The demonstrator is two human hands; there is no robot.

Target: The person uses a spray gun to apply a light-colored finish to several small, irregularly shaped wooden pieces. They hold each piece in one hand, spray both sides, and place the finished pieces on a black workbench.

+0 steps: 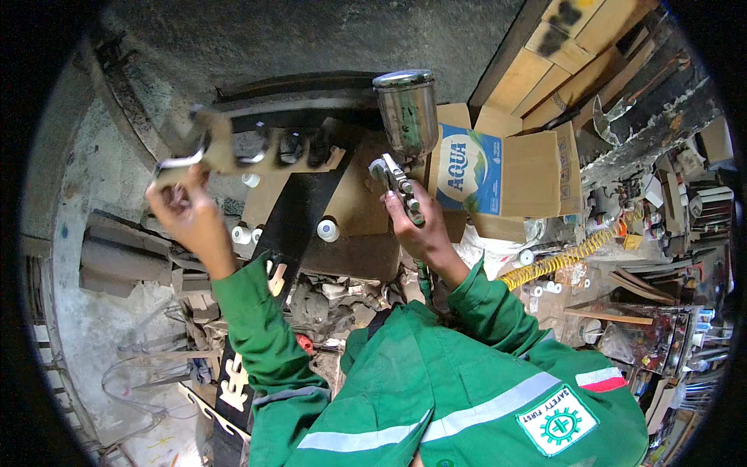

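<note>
My right hand is wrapped round the handle of a spray gun, whose shiny metal cup stands above the fingers. At the left, my left hand grips one end of a flat pale piece with curved cutouts. Motion blurs that piece, so its exact outline is hard to tell. It is held up over a long black board, apart from the spray gun. A green hose hangs below the gun's handle.
An open cardboard box with a blue and white panel stands beyond my right hand. White round spools lie about. A coiled yellow hose runs to the right. More cut-out pieces lie at the lower left. Crowded shelves line the right side.
</note>
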